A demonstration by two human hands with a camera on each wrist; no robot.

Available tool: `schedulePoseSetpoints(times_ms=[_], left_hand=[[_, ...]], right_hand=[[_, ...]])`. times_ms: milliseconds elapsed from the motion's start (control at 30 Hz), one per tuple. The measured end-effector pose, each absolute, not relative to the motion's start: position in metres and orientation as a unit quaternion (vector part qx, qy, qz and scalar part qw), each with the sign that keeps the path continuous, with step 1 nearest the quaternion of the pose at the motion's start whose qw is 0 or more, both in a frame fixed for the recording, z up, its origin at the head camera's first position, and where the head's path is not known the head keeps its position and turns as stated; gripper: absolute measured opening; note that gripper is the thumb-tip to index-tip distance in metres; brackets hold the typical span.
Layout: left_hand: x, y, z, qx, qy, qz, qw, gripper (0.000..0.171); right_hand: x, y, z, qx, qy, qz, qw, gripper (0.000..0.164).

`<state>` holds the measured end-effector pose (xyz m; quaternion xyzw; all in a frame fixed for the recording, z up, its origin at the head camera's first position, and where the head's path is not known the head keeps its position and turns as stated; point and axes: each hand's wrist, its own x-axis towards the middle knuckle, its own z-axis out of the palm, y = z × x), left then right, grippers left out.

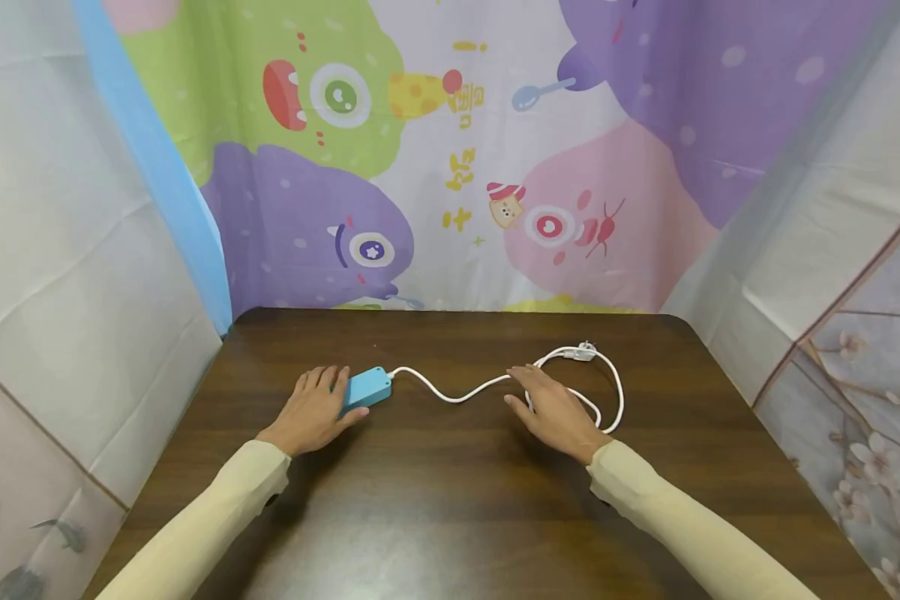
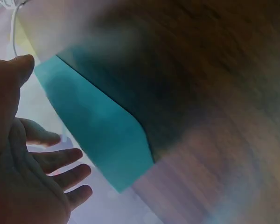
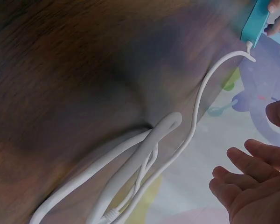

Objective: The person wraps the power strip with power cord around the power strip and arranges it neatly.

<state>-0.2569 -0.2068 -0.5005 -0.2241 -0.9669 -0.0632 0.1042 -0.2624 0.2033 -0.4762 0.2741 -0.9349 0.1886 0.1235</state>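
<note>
A light-blue power strip lies on the dark wooden table at the left of the head view. My left hand is beside its near left end, fingers spread and relaxed; whether it touches the strip I cannot tell. The left wrist view shows the strip's plain blue side with the palm apart from it. From the strip a white cord runs right into a loose coil, where its plug lies. Over the coil's left part hovers my right hand, its fingers loosely extended and holding nothing.
The brown table has rounded far corners. Behind it hangs a curtain printed with cartoon monsters. Pale fabric walls stand along both sides.
</note>
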Motion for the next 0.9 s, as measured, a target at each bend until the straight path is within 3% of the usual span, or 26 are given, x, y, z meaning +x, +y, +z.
schedulePoseSetpoints(times_ms=[533,900], left_hand=[[-0.268,-0.223,-0.510,-0.216,-0.969,-0.056,0.110,0.061],[-0.273,-0.223,-0.522,-0.213,-0.967,-0.050,0.130,0.069]], right_hand=[[-0.261,0.200,-0.480,0.285,-0.934,0.179,0.118,0.048],[-0.261,0.202,-0.483,0.298,-0.930,0.178,0.118,0.046]])
